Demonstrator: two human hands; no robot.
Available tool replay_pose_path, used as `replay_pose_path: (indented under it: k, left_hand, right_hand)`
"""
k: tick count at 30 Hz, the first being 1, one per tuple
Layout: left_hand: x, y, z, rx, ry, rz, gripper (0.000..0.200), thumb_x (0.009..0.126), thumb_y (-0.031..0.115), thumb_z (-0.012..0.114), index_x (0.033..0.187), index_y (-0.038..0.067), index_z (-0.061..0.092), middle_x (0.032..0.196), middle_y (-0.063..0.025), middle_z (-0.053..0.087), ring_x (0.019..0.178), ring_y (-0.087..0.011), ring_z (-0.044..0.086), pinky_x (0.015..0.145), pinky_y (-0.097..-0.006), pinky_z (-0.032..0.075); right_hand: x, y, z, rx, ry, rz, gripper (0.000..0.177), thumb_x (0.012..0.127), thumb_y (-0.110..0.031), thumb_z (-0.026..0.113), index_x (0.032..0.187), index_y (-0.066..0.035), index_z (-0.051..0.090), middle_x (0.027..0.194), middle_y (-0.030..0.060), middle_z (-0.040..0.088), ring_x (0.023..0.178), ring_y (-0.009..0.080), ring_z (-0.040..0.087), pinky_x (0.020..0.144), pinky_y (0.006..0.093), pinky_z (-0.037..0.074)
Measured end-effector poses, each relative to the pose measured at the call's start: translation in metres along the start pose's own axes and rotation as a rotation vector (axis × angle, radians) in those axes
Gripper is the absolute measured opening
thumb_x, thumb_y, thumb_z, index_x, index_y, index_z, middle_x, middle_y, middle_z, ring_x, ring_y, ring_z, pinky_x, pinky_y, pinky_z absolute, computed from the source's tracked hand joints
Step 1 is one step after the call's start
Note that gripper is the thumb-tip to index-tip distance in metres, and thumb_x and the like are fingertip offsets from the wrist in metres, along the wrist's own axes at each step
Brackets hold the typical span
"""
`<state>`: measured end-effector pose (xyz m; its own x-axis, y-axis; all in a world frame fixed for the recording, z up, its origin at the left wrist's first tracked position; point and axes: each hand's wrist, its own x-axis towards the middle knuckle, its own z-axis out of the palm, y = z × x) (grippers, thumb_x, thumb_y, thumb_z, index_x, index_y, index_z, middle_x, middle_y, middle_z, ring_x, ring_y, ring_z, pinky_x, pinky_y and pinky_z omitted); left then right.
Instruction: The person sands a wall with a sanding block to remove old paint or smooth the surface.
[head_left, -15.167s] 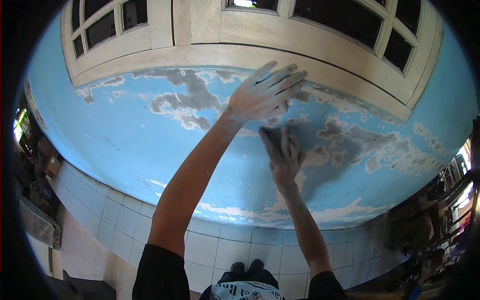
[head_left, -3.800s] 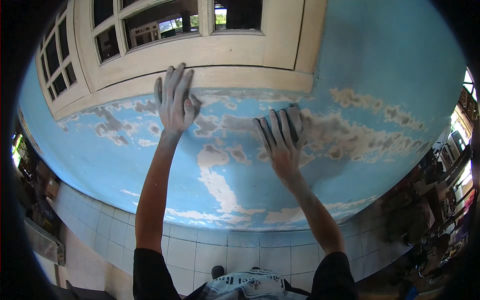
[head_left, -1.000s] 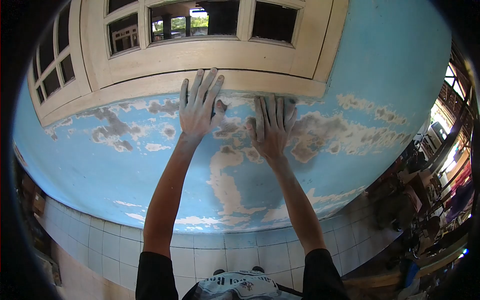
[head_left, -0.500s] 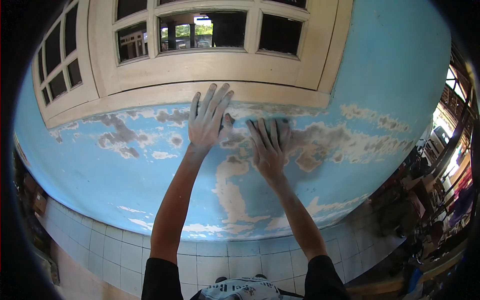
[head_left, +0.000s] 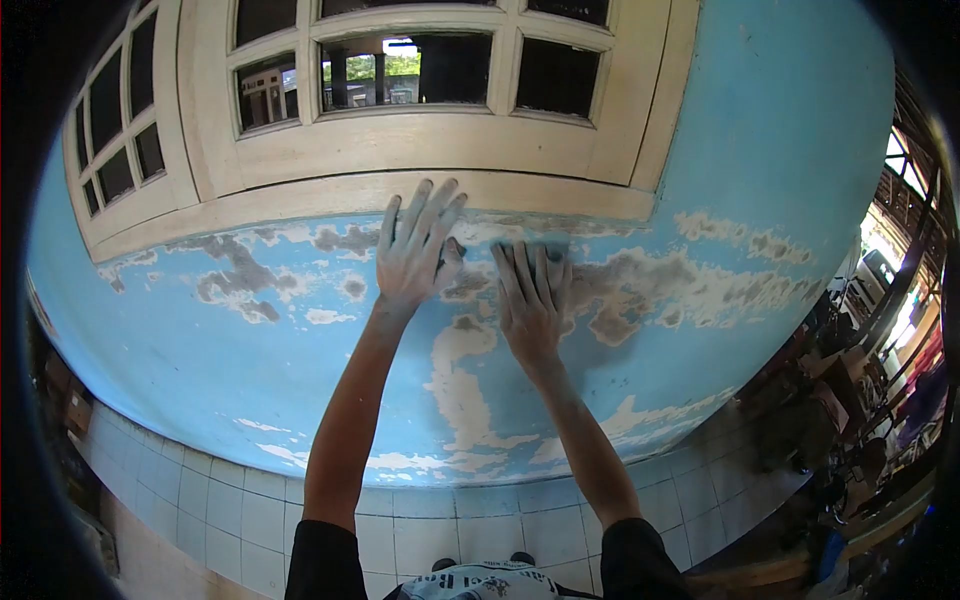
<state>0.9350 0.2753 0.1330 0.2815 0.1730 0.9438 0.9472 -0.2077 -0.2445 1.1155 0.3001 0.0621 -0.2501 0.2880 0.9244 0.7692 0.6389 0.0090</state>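
My left hand (head_left: 410,255) lies on the wall with its fingers stretched out, the tips reaching onto the cream window frame (head_left: 330,192). Nothing shows in it. Pale dust coats both hands. To its right, my right hand (head_left: 530,300) presses a dark grey piece of sandpaper (head_left: 556,268) against the wall, fingers pointing up; most of the sheet is hidden under them. Around the hands, the blue wall (head_left: 330,365) has worn white and grey patches (head_left: 640,285) where the paint is gone.
Window panes (head_left: 400,70) in cream wood fill the top. Below the wall runs a tiled floor (head_left: 420,525), where my feet stand. Cluttered objects (head_left: 810,410) and wooden boards stand at the right, and a small box (head_left: 78,410) is at the far left.
My right hand has shifted slightly to the left with the sandpaper, staying against the wall. My left hand rests in nearly the same place. The view has tilted slightly.
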Motion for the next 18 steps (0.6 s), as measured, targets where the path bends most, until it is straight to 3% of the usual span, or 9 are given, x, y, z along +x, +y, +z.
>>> replay_pose_path:
  k: [3,9,14,18]
  left_hand:
    - [-0.019,0.000,0.004,0.037,-0.028,0.001,0.047,0.089,0.022,0.041,0.133,0.010,0.049,0.140,-0.0092,0.046,0.131,-0.0307,0.041,0.107,-0.0540,0.027]
    - [-0.024,0.004,0.007,0.073,-0.016,0.005,0.047,0.090,0.023,0.037,0.133,0.008,0.049,0.140,-0.0099,0.046,0.131,-0.0318,0.041,0.105,-0.0551,0.027]
    - [-0.026,0.005,0.011,0.113,-0.005,-0.002,0.047,0.091,0.025,0.035,0.132,0.008,0.051,0.140,-0.0093,0.047,0.131,-0.0315,0.041,0.106,-0.0548,0.027]
    - [-0.025,0.005,0.009,0.085,-0.014,-0.020,0.047,0.092,0.026,0.034,0.132,0.009,0.051,0.139,-0.0088,0.048,0.130,-0.0313,0.042,0.106,-0.0547,0.027]
  right_hand:
    - [-0.020,0.006,0.006,-0.014,0.031,-0.028,0.047,0.091,-0.019,0.051,0.139,-0.018,0.046,0.140,0.0030,0.047,0.135,0.0264,0.035,0.112,0.0583,0.016]
    - [0.031,-0.010,-0.009,0.062,0.120,0.039,0.046,0.091,-0.018,0.054,0.136,-0.018,0.049,0.139,0.0038,0.048,0.135,0.0264,0.035,0.111,0.0587,0.017]
    - [-0.013,-0.006,0.002,0.028,0.065,-0.026,0.051,0.089,-0.017,0.055,0.139,-0.019,0.045,0.140,0.0041,0.046,0.135,0.0273,0.035,0.111,0.0601,0.016]
    - [0.018,-0.019,-0.004,0.012,0.018,-0.018,0.054,0.087,-0.016,0.057,0.139,-0.019,0.045,0.141,0.0031,0.045,0.134,0.0266,0.035,0.111,0.0609,0.017]
